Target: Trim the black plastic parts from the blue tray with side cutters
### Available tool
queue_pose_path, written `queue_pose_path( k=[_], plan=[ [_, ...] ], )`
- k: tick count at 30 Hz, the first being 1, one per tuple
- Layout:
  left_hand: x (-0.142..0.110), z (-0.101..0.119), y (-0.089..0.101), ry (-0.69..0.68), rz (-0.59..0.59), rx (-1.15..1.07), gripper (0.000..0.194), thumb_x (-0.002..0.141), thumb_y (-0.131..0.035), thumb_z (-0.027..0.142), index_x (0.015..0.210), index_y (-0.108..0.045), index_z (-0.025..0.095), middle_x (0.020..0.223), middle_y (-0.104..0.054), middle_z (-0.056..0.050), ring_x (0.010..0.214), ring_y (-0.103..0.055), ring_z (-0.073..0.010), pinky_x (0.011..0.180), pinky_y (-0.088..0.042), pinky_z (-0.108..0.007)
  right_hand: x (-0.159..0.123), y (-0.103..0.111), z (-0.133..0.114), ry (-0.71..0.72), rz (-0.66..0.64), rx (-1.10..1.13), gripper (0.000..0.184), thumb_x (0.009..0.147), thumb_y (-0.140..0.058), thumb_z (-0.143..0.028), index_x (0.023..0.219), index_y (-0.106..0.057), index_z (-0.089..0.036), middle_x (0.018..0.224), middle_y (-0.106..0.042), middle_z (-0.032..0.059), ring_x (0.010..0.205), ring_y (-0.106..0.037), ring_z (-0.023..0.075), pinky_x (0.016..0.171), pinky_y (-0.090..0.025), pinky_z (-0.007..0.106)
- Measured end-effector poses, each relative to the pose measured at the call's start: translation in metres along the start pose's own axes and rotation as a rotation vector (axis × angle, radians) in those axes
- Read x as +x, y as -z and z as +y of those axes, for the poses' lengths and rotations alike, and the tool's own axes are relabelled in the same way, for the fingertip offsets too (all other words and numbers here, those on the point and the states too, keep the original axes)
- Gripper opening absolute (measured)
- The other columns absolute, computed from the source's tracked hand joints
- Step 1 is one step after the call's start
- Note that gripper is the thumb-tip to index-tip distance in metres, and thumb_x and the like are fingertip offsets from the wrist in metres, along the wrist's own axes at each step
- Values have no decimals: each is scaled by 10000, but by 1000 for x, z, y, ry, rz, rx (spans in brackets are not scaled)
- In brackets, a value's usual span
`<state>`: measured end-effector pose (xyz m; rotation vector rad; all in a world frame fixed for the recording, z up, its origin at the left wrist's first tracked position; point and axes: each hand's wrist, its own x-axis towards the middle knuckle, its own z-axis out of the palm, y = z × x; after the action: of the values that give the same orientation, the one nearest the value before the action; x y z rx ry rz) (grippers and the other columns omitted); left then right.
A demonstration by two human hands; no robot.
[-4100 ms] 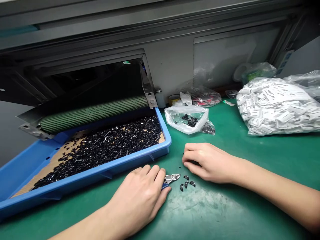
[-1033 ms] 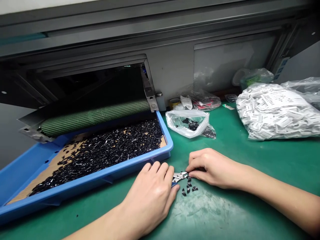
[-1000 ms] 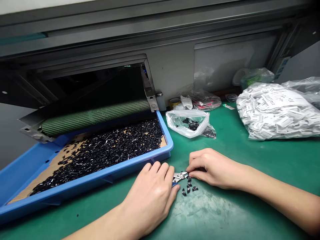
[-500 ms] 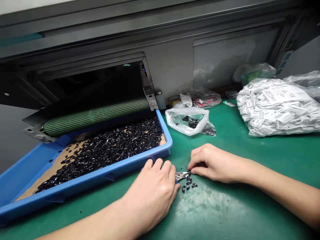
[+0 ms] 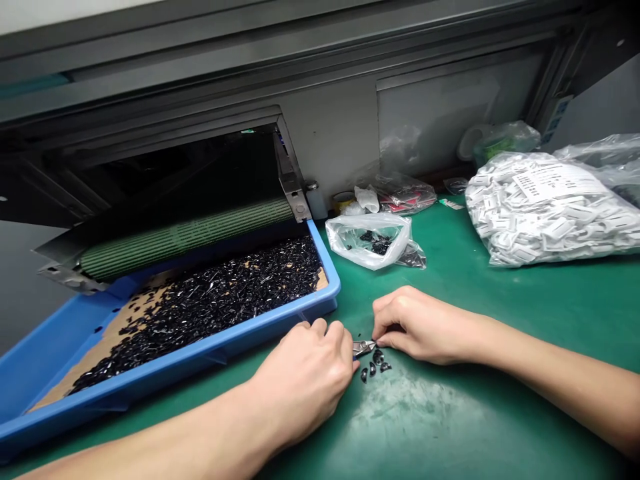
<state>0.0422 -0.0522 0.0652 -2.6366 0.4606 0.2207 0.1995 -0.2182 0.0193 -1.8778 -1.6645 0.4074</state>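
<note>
My left hand (image 5: 313,373) is wrapped round a pair of nippers (image 5: 361,347), whose short metal jaws stick out to the right. Just beyond the jaw tips my right hand (image 5: 413,327) is pinched shut, fingertips meeting the tool's end. A bit of a small black part shows between those fingertips; most of it is hidden by them. Several small curved black plastic pieces (image 5: 373,369) lie on the green tabletop (image 5: 450,413) just below the jaws.
To the left, a blue tray (image 5: 280,319) holds a heap of small black parts (image 5: 235,280), under a green conveyor roller (image 5: 190,240). Behind my hands sits an open plastic bag (image 5: 370,240) with black pieces. A large bag of white parts (image 5: 550,207) stands at the right.
The nippers' jaws, slightly parted before, now look closed at the right fingertips. Both hands stay close together; the whole view has shifted a little.
</note>
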Motion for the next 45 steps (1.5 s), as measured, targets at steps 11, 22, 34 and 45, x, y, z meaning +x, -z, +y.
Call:
queue_pose_path(
  k=[11, 22, 34, 45],
  plan=[
    [-44, 1, -43, 254, 215, -192, 303, 1104, -371, 366, 1225, -559, 162, 1066, -641, -108, 914, -651, -272, 793, -572, -438, -11, 5, -24, -55, -19, -169, 239, 994, -643, -391, 1099, -731, -195, 1027, -700, 54, 925, -673, 235, 796, -505, 333],
    [-62, -2, -90, 311, 596, -468, 346, 1074, -503, 484, 1357, -523, 286, 1228, -673, -26, 1066, -659, -232, 909, -534, -362, 5, -46, -41, 75, -39, -815, 83, 1024, -555, -182, 944, -580, -188, 843, -638, 31, 602, -633, 217, 472, -256, 350],
    [-65, -6, -96, 298, 753, -489, 334, 1049, -490, 475, 1309, -579, 285, 1179, -728, -49, 1054, -711, -244, 903, -576, -306, 6, -70, -52, -164, 44, -959, 232, 1057, -569, -229, 834, -606, -177, 701, -667, 62, 510, -661, 235, 444, -233, 347],
    [-63, -2, -106, 319, 797, -587, 313, 1066, -475, 442, 1313, -534, 260, 1162, -691, -61, 999, -681, -270, 841, -573, -413, 101, 60, 4, -400, 261, -878, 262, 1054, -640, -390, 1060, -695, -134, 976, -716, 43, 852, -705, 183, 796, -608, 367]
  ],
)
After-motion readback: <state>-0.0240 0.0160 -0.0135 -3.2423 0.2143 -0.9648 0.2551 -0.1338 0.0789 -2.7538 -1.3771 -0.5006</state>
